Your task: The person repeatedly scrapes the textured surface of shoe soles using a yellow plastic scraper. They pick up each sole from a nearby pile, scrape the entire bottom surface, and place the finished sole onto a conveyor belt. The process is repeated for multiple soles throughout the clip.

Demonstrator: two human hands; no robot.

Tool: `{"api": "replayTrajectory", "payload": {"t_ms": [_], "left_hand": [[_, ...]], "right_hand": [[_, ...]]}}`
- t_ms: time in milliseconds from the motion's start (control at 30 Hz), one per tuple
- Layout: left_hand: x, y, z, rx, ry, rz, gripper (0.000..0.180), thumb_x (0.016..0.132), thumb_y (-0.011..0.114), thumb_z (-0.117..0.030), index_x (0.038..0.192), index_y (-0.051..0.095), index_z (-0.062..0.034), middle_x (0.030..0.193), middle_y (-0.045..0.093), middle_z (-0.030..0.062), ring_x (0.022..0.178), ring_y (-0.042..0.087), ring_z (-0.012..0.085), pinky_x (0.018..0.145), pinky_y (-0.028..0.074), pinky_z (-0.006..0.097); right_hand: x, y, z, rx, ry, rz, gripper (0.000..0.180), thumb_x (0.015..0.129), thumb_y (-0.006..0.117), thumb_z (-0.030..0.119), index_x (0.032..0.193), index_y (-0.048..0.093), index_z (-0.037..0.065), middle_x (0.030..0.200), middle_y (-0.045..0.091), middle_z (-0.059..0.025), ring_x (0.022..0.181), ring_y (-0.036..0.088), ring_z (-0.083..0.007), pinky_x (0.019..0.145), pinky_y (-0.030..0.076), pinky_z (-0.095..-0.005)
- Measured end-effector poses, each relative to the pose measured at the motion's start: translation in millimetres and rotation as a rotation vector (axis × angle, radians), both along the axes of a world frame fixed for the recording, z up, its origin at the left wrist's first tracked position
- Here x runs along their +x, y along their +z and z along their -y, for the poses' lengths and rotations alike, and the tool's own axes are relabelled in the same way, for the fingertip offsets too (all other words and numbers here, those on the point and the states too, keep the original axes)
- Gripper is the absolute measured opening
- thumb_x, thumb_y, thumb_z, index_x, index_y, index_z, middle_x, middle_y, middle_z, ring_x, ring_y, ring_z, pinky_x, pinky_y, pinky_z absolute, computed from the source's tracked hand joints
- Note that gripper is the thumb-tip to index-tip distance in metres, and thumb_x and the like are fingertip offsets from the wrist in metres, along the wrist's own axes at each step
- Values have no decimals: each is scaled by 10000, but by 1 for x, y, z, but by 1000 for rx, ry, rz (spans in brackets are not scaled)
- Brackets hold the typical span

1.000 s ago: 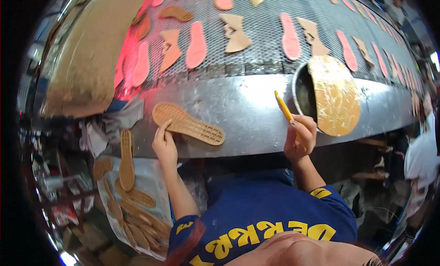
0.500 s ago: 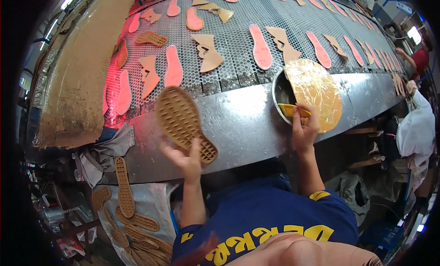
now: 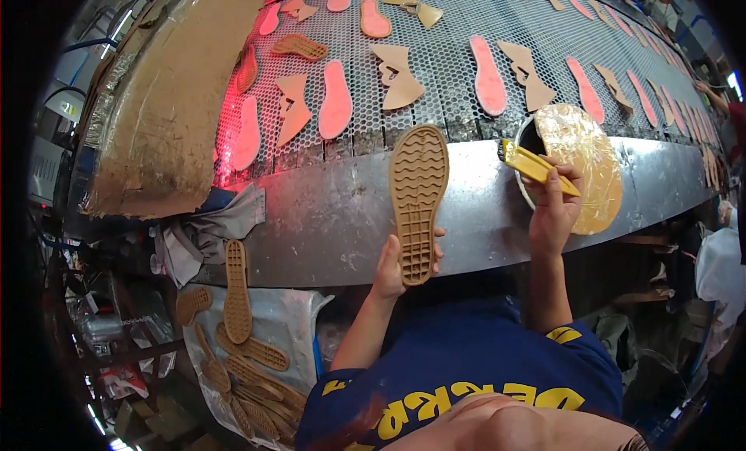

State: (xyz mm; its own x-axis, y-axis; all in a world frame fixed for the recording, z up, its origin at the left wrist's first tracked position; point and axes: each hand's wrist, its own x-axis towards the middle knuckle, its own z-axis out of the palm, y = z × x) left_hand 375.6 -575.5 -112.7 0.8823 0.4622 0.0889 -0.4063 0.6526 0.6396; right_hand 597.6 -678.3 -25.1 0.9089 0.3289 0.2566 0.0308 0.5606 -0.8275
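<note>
My left hand (image 3: 392, 266) grips a tan shoe sole (image 3: 420, 190) by its heel end, fingers and thumb on opposite edges. The sole stands nearly upright in view, showing wavy ridges above and a square grid below. In my right hand (image 3: 555, 214) is a yellow-handled brush (image 3: 540, 171), its dark bristle end pointing left toward the sole but apart from it. Below the brush is a round metal pot (image 3: 522, 188), partly covered by a yellowish, film-wrapped lid (image 3: 594, 183). What the pot holds is mostly hidden.
A mesh conveyor (image 3: 435, 70) beyond the metal ledge (image 3: 334, 210) carries pink insoles (image 3: 336, 101), tan cut pieces (image 3: 398, 78) and a few soles. Several more soles (image 3: 237, 291) lie on a covered surface at lower left. A large cardboard sheet (image 3: 167, 101) stands at left.
The sole has swung rightward and turned more upright in my left hand. My right hand has raised the brush out of the pot's opening. The whole view has shifted a little.
</note>
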Motion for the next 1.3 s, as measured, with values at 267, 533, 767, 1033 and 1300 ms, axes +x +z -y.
{"api": "replayTrajectory", "payload": {"t_ms": [267, 533, 767, 1033, 1300], "left_hand": [[4, 14, 8, 169, 5, -110, 754, 984, 312, -594, 1395, 347, 38, 1249, 554, 215, 913, 637, 191, 718, 566, 295], [7, 16, 12, 258, -42, -161, 805, 953, 351, -641, 1390, 341, 35, 1250, 554, 201, 936, 622, 175, 754, 547, 295], [13, 19, 19, 284, -31, -200, 870, 924, 354, -688, 1416, 319, 28, 1247, 558, 184, 916, 622, 166, 754, 542, 294], [21, 15, 20, 195, -34, -159, 913, 897, 316, -743, 1422, 314, 4, 1227, 561, 199, 918, 636, 197, 697, 561, 306], [24, 14, 23, 86, 7, -140, 889, 898, 254, -752, 1433, 287, -42, 1209, 559, 190, 907, 652, 235, 657, 594, 346]], "right_hand": [[-27, 3, -21, -272, -34, 880, 205, 839, 733, 104, 985, 664, -23, 1131, 607, -188, 983, 647, -268, 844, 542, -343], [-25, -6, -24, -324, -33, 871, 231, 826, 747, 109, 1007, 675, -16, 1151, 598, -180, 970, 663, -267, 823, 565, -347], [-23, -8, -18, -310, 18, 882, 247, 819, 749, 100, 1019, 648, -4, 1153, 613, -187, 996, 657, -280, 831, 547, -342], [-20, -14, -7, -285, 315, 825, 316, 813, 732, 42, 1074, 558, 8, 1163, 629, -196, 1041, 641, -310, 873, 517, -349], [-30, -23, 12, -350, 441, 882, 341, 798, 741, 47, 1085, 557, 31, 1162, 628, -174, 1026, 645, -324, 856, 527, -358]]}}
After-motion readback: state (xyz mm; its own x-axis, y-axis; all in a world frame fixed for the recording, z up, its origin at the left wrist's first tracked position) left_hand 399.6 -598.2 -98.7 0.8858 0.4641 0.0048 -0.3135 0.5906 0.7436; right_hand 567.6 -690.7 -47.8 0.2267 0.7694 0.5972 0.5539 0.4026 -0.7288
